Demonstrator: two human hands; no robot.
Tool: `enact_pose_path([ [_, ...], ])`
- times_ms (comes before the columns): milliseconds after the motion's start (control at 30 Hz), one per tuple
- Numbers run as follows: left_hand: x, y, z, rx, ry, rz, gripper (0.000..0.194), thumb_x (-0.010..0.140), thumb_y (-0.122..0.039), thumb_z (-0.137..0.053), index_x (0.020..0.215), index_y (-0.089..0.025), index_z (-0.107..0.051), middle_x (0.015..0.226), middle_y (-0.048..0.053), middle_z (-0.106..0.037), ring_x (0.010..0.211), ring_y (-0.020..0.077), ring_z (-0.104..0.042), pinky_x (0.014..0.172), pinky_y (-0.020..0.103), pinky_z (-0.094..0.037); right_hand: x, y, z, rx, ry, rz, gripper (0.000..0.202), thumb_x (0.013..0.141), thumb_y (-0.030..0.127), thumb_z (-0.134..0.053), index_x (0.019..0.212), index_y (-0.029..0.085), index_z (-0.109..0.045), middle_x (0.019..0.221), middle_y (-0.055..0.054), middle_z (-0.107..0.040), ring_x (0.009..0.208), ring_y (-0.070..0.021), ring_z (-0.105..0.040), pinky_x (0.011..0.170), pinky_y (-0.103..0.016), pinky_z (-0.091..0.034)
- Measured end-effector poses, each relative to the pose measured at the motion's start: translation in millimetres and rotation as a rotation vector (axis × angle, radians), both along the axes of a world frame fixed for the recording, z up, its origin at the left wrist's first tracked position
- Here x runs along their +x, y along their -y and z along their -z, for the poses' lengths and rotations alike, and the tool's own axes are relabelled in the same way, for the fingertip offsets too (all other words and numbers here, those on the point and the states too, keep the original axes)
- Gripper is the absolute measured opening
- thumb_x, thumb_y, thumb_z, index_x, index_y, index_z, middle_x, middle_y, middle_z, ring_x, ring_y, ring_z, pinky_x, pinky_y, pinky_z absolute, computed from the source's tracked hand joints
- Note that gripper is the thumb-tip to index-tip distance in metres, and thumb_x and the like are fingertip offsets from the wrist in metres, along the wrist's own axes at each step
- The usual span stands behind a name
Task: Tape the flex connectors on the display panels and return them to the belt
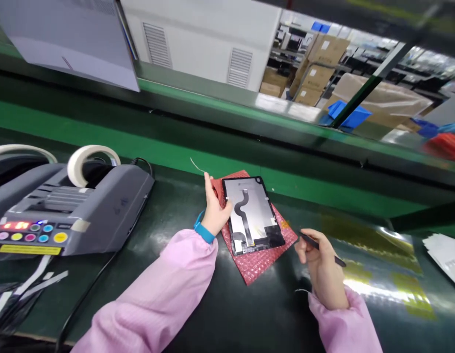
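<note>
Slipping is the first risk: the tablet display panel (264, 211) lies slightly askew on red bubble wrap (255, 269), which itself sits loose on the tabletop (249, 318). The left hand (216, 211) has its thumb over the panel's left edge, thumb and index finger spread wide; whether the other fingers pinch from beneath, I cannot tell. If that grip is only light, a sideways push could skate panel and wrap together

The right hand (325, 264) has a narrow grip around a dark, pen-like tool (309, 239), just beside the wrap's right corner and apart from the panel. Brought in carelessly, its end could scratch the backing or snag the curved flex cable (243, 215) and strain its connection. Hard thumb pressure might also crack the thin panel, since the bubbles beneath give uneven support
</note>
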State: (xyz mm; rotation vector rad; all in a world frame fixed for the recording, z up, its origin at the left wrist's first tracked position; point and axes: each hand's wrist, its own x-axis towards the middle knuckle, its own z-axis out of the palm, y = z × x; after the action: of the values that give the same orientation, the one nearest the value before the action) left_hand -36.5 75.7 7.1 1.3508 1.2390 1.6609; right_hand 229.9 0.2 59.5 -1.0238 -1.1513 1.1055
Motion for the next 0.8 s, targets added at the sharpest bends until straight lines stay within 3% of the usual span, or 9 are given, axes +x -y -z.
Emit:
enact_pose_path([
  [67, -3, 10, -4.2, 0.102, -0.246, -0.133, 0.099, 0.086, -0.017, -0.062, 0.161, -0.024, 0.002, 0.170, 0.016, -0.006, 0.158, 0.0323, -0.002, 0.127, 0.056, -0.004, -4, -1, 4.8, -0.048, -0.031, -0.004, 0.031, 0.096, 0.052, -0.058, 0.092, 0.023, -0.068, 0.061, 0.003, -0.058, 0.047, -0.0110, -0.050, 0.048, -0.025, -0.042],
  [133, -6, 24, -11.3, 0.252, -0.482, -0.163, 0.090, 0.089, -0.012, -0.057, 0.161, -0.028, -0.006, 0.166, 0.015, -0.022, 0.157, 0.0327, -0.012, 0.126, 0.061, -0.012, -8, -2, 10.3, -0.104, -0.024, -0.027, 0.031, 0.096, 0.051, -0.060, 0.086, 0.022, -0.065, 0.059, 0.003, -0.059, 0.046, -0.0108, -0.051, 0.045, -0.023, -0.041],
  [233, -8, 46, -23.9, 0.369, -0.596, 0.061, 0.080, 0.092, -0.004, -0.047, 0.159, -0.031, -0.013, 0.142, 0.012, -0.057, 0.148, 0.0265, -0.038, 0.122, 0.062, -0.026, -11, 1, 17.9, -0.177, 0.020, -0.090, 0.030, 0.093, 0.049, -0.066, 0.085, 0.021, -0.062, 0.060, 0.001, -0.063, 0.046, -0.0122, -0.056, 0.041, -0.022, -0.042],
  [300, -9, 57, -30.0, 0.322, -0.617, 0.270, 0.067, 0.093, -0.003, -0.043, 0.153, -0.029, -0.030, 0.128, 0.009, -0.067, 0.138, 0.0230, -0.053, 0.121, 0.059, -0.032, -12, 3, 21.2, -0.205, 0.060, -0.125, 0.027, 0.090, 0.045, -0.072, 0.087, 0.020, -0.062, 0.062, 0.000, -0.066, 0.048, -0.0136, -0.060, 0.041, -0.022, -0.046],
  [367, -9, 63, -32.1, 0.266, -0.687, 0.450, 0.053, 0.093, -0.006, -0.045, 0.143, -0.024, -0.045, 0.128, 0.010, -0.068, 0.132, 0.0226, -0.059, 0.120, 0.057, -0.036, -12, 5, 22.6, -0.209, 0.104, -0.133, 0.024, 0.089, 0.041, -0.074, 0.086, 0.020, -0.061, 0.063, -0.001, -0.069, 0.049, -0.0139, -0.063, 0.042, -0.021, -0.048],
  [467, -8, 65, -29.2, 0.276, -0.764, 0.612, 0.053, 0.095, -0.008, -0.046, 0.145, -0.020, -0.043, 0.132, 0.012, -0.069, 0.131, 0.0226, -0.060, 0.121, 0.055, -0.036, -12, 8, 21.8, -0.190, 0.156, -0.116, 0.022, 0.091, 0.034, -0.072, 0.081, 0.021, -0.059, 0.063, 0.000, -0.070, 0.047, -0.0126, -0.064, 0.042, -0.020, -0.050],
  [567, -8, 63, -26.1, 0.253, -0.777, 0.661, 0.059, 0.096, -0.007, -0.045, 0.152, -0.020, -0.033, 0.135, 0.010, -0.068, 0.132, 0.0211, -0.060, 0.123, 0.054, -0.034, -11, 10, 19.7, -0.162, 0.183, -0.104, 0.020, 0.094, 0.029, -0.069, 0.080, 0.021, -0.057, 0.064, 0.001, -0.071, 0.048, -0.0118, -0.064, 0.043, -0.019, -0.050],
  [667, -8, 61, -26.9, 0.160, -0.787, 0.691, 0.056, 0.097, -0.008, -0.044, 0.152, -0.020, -0.036, 0.143, 0.011, -0.062, 0.133, 0.0202, -0.059, 0.124, 0.050, -0.034, -11, 11, 18.0, -0.135, 0.201, -0.101, 0.018, 0.096, 0.024, -0.066, 0.081, 0.022, -0.057, 0.067, 0.002, -0.071, 0.050, -0.0110, -0.065, 0.045, -0.020, -0.051],
  [800, -9, 58, -29.0, 0.136, -0.766, 0.701, 0.056, 0.096, -0.005, -0.044, 0.150, -0.019, -0.038, 0.140, 0.010, -0.065, 0.133, 0.0197, -0.059, 0.122, 0.048, -0.037, -7, 13, 14.9, -0.122, 0.220, -0.092, 0.014, 0.099, 0.020, -0.061, 0.085, 0.024, -0.057, 0.067, 0.004, -0.070, 0.051, -0.0117, -0.064, 0.048, -0.022, -0.052],
])
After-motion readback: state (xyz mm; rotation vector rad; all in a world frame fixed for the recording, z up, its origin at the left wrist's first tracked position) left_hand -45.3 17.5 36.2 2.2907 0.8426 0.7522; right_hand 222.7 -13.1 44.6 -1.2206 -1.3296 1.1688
